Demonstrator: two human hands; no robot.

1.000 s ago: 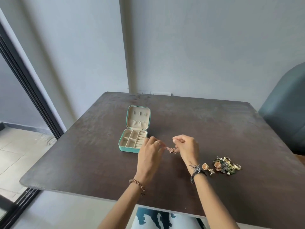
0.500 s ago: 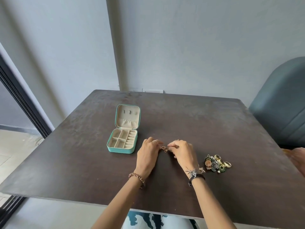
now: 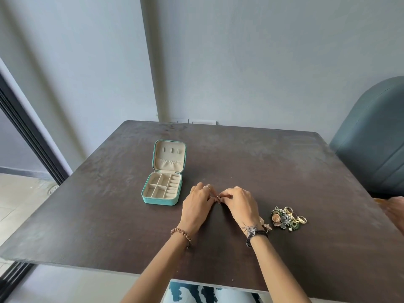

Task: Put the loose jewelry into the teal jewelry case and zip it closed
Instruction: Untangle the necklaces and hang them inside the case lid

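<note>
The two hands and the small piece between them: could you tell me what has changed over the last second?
Both hands, left hand and right hand, lowered the small piece to the table, keeping their grip. The teal case stayed open; the jewelry pile stayed put.

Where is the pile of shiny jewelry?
In the head view, the jewelry pile lies on the dark table, just right of the right hand, far from the open teal case on the left.

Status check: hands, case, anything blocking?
Left hand and right hand both pinch one small jewelry piece above the table. Teal case open, compartments look empty. Loose pile waits right. Nothing blocking.
</note>
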